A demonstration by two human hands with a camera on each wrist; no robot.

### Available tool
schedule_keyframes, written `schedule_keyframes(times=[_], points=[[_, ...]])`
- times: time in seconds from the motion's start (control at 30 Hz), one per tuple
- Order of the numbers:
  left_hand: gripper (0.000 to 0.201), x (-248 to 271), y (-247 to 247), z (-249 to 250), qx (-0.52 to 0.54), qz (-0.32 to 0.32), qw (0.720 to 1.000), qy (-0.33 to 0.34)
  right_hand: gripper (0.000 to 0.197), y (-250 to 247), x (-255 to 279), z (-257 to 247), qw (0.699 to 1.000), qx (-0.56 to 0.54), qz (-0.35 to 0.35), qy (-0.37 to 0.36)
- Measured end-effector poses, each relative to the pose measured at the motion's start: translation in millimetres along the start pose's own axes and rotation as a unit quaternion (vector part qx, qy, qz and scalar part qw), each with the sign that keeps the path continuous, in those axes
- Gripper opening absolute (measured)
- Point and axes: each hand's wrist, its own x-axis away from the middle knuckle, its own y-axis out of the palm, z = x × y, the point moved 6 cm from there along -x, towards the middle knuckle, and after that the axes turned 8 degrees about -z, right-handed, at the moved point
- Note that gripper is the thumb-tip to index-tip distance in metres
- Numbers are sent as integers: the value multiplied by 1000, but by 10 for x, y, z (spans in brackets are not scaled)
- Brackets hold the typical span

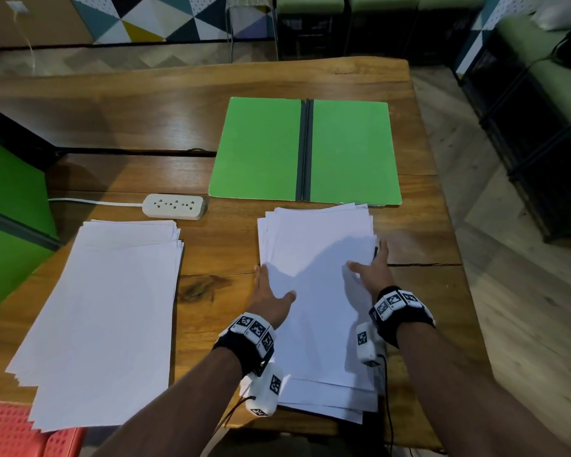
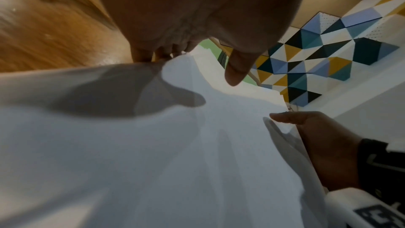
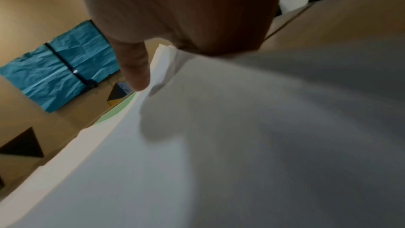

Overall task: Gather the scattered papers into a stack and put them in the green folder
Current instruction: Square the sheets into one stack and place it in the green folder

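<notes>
An open green folder (image 1: pixel 305 150) with a dark spine lies flat at the far middle of the wooden table (image 1: pixel 145 127). Just in front of it sits a loose stack of white papers (image 1: pixel 314 308). My left hand (image 1: pixel 272 285) holds the stack's left edge, its thumb (image 2: pixel 236 68) over the top sheet. My right hand (image 1: pixel 370 260) grips the right edge, where the thumb (image 3: pixel 136 68) lies over several lifted sheets (image 3: pixel 166 58). A second stack of white papers (image 1: pixel 106 318) lies untouched at the near left.
A white power strip (image 1: pixel 174 206) with its cord lies between the two stacks, left of the folder. A green box-like object (image 1: pixel 7 209) stands at the table's left edge. A red perforated surface (image 1: pixel 14 433) shows at the bottom left. The table's right edge runs close to my right arm.
</notes>
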Motion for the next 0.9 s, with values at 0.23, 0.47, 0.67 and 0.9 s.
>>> schedule_keyframes(times=[0.23,0.47,0.67,0.9], points=[[94,-63,-127,-102,21,3,999,34,55,108,-8,131,998,12,-28,-48],[76,-32,-724,-270,165,18,984,66,58,425,91,-146,995,42,-23,-88],[46,225,-1983,-1117,70,277,957,-51,49,976,123,-322,992,39,-58,-109],[80,804,-2657,-2357,-6,314,900,-303,53,1455,-57,-325,994,34,-70,-75]])
